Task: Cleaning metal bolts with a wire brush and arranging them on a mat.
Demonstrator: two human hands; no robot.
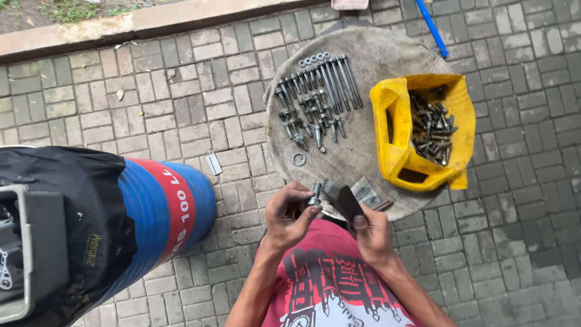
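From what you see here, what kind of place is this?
Probably an outdoor repair spot, perhaps a roadside workshop. The ground is paving bricks, cleaned bolts lie in rows on a round pad, and a yellow tub holds more. A blue drum stands nearby.

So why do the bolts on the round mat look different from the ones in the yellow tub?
The bolts on the mat lie in neat rows, side by side; the bolts in the yellow tub sit in a jumbled heap. The mat bolts look paler and greyer; the tub bolts look darker. Both are metal bolts on the same round mat.
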